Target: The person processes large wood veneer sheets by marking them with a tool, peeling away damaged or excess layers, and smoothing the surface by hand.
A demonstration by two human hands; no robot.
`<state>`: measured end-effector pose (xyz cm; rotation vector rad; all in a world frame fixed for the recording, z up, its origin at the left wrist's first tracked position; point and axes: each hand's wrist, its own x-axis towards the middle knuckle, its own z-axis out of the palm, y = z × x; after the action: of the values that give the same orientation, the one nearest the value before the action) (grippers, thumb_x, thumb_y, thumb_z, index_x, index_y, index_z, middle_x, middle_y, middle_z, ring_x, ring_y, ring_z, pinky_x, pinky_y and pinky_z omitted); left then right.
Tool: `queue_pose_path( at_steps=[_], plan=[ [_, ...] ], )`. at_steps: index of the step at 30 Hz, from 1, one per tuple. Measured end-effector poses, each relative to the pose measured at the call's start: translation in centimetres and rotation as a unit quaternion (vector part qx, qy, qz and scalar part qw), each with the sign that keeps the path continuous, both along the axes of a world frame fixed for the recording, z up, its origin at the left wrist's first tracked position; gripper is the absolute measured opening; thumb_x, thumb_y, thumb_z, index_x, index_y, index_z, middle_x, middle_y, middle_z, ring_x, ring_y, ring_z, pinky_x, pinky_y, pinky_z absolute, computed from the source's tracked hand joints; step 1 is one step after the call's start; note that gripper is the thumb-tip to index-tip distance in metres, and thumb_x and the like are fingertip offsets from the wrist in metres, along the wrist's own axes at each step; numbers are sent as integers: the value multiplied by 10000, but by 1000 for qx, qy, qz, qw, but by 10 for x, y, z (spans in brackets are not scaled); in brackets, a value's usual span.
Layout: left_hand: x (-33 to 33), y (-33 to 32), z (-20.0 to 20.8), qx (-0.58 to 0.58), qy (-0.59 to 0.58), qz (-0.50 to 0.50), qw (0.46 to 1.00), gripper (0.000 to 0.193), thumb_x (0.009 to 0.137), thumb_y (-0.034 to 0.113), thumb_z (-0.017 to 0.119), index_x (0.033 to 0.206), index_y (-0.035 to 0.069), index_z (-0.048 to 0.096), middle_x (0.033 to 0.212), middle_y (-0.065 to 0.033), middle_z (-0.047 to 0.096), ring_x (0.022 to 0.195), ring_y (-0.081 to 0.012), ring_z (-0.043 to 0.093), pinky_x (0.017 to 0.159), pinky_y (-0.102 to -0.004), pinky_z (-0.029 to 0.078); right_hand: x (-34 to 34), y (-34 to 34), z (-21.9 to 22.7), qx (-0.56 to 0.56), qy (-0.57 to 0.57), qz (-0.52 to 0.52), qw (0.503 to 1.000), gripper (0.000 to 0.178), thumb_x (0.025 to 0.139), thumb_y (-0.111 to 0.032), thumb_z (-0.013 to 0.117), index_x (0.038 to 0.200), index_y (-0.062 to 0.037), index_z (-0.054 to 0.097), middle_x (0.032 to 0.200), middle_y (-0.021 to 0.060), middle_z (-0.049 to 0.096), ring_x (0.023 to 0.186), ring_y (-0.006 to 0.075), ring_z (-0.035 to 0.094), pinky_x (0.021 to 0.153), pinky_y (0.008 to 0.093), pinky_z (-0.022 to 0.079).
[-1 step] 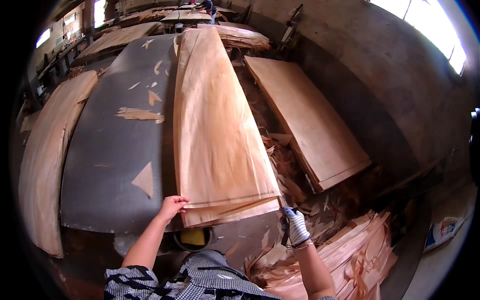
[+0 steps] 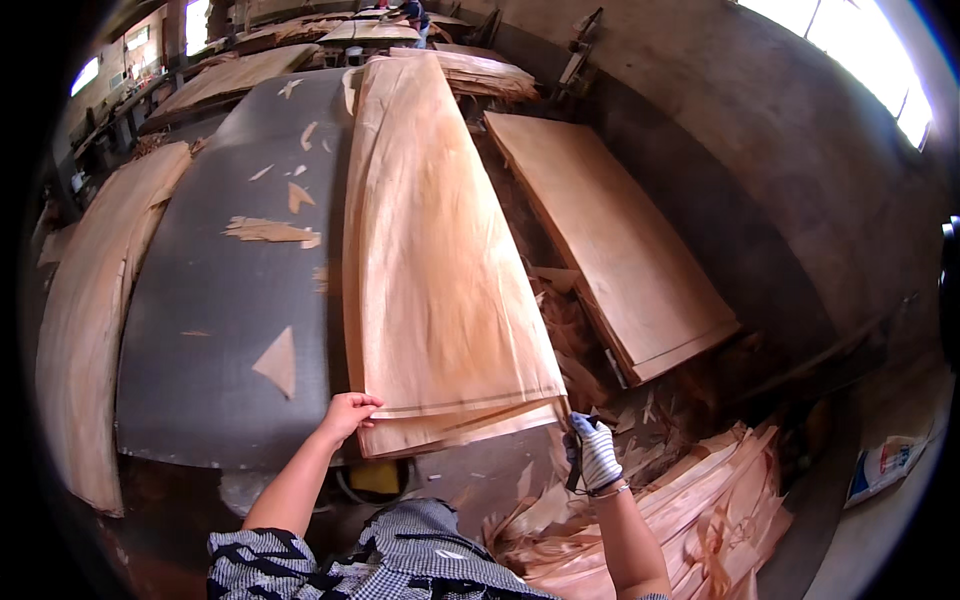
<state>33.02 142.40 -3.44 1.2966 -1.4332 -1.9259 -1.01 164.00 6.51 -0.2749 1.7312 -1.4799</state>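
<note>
A long pale wood veneer sheet [image 2: 440, 260] lies lengthwise over the right part of a dark grey table [image 2: 230, 370]. Its near end hangs in two layers, the lower veneer edge [image 2: 430, 434] showing beneath the upper. My bare left hand [image 2: 352, 415] pinches the near left corner between thumb and fingers. At the near right corner, my right hand [image 2: 597, 455] wears a white-and-blue striped glove, its fingers closed around a slim dark tool [image 2: 573, 470]. What kind of tool it is cannot be made out.
Veneer scraps [image 2: 278, 362] dot the table. Veneer stacks stand left [image 2: 85, 330] and right [image 2: 620, 240]. Loose strips [image 2: 680, 510] heap at the lower right. A bucket with something yellow [image 2: 375, 478] sits under the table's near edge. Far off, a person [image 2: 415, 15] stands among more stacks.
The view has shifted slightly. Against the table, both hands and the veneer's near end have edged a little to the right. Both hands keep their grip.
</note>
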Motion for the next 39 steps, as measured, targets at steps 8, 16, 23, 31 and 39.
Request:
queue_pose_path(
  at_steps=[8,16,23,31,39],
  plan=[
    [-223,16,-22,36,-43,-173,983,163,825,72,562,954,18,644,800,-47,642,601,-75,582,527,-211,490,-203,27,13,3,70,-47,996,185,809,-235,624,887,-71,591,578,-10,524,404,75,434,347,209,335],
    [-431,36,-49,-7,-24,-292,956,151,793,90,592,913,35,666,790,-49,655,696,-94,608,625,-234,489,-380,58,37,47,100,-80,991,197,786,-221,644,866,-57,571,540,-2,498,387,79,420,343,205,330],
    [-596,47,-63,-86,-86,-308,944,131,773,111,611,865,49,681,764,-46,668,676,-100,616,624,-243,483,-515,68,43,36,90,-110,989,141,768,-176,661,835,-72,593,584,-23,518,434,71,443,386,201,350],
    [-750,70,-122,-69,-76,-129,986,214,799,253,607,805,50,674,722,-28,654,626,-102,578,577,-257,462,-669,60,24,1,29,-72,997,159,782,-162,643,857,-41,572,578,8,517,428,101,451,379,226,353],
    [-840,113,-210,-34,-318,295,900,325,752,316,580,727,-6,622,688,-160,630,668,-330,606,616,-419,464,-837,49,23,18,73,-70,995,138,779,-159,645,837,-53,577,590,13,527,423,107,442,376,234,349]
  ],
)
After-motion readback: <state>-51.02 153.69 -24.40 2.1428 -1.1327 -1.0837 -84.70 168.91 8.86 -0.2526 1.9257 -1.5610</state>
